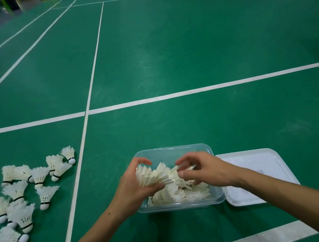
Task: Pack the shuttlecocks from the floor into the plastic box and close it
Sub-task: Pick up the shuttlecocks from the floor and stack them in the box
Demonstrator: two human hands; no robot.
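Over the plastic box (181,205), about half full, the left hand (134,185) grips a nested row of shuttlecocks (157,175), the right hand (204,170) seemingly pinching its end; roughly 15 loose shuttlecocks (22,196) remain left of it, lid (259,169) off.

- left hand (134,185) bare, no glove, ring or watch
- right hand (204,170) bare too, wrist uncovered
- both forearms bare up to frame edge, no sleeve showing
- small dark mole on left forearm
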